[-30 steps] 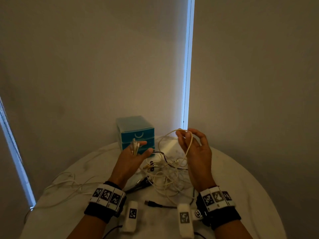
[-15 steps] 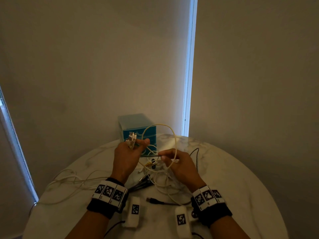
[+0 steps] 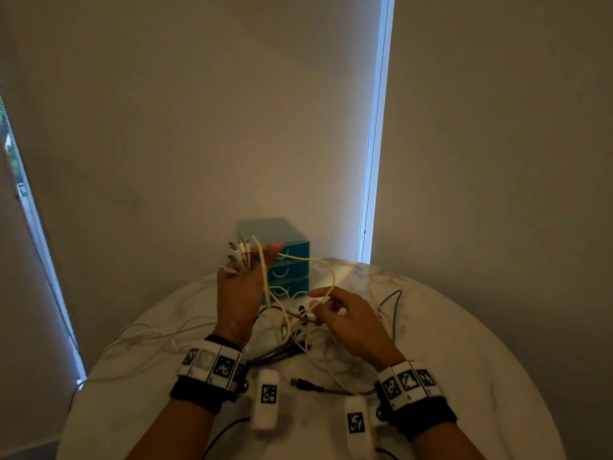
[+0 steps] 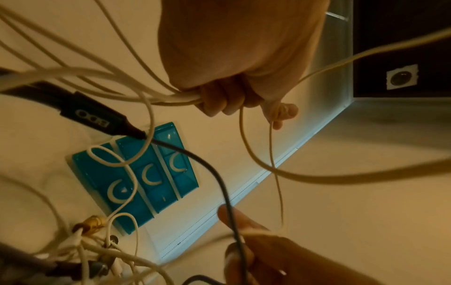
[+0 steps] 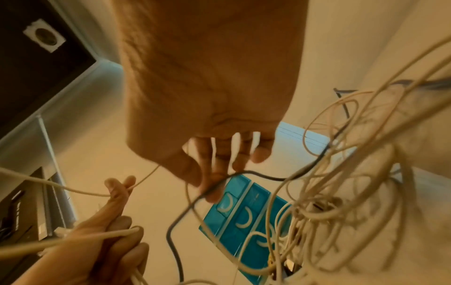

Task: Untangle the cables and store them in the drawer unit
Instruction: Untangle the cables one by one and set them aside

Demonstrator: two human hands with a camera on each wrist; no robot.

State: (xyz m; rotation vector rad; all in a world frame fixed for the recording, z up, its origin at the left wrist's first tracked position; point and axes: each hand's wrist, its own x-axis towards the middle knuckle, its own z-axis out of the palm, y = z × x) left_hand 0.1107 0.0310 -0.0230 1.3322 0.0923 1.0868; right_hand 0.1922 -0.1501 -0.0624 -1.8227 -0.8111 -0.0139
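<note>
A teal three-drawer unit [image 3: 293,260] stands at the table's far edge, all drawers closed [image 4: 146,173]. Before it lies a tangle of cream and dark cables [image 3: 298,330]. My left hand [image 3: 257,263] is raised in front of the unit and grips a bundle of cable ends [image 4: 180,98], plugs sticking up [image 3: 238,254]. My right hand [image 3: 318,300] is lower, just over the tangle, pinching a cream cable [image 3: 318,263] that arcs up to the left hand. A dark cable [image 5: 256,173] crosses its fingers.
The round white marble table [image 3: 464,343] has a wall close behind it. White cables [image 3: 142,336] trail off the left edge. A black USB plug [image 3: 300,383] lies near my wrists. A black adapter [image 4: 92,115] hangs in the bundle.
My right hand came down from chest height to the tangle, still holding the cream cable. My left hand lifted the bundle of plugs higher, and the loop between the hands got smaller.
</note>
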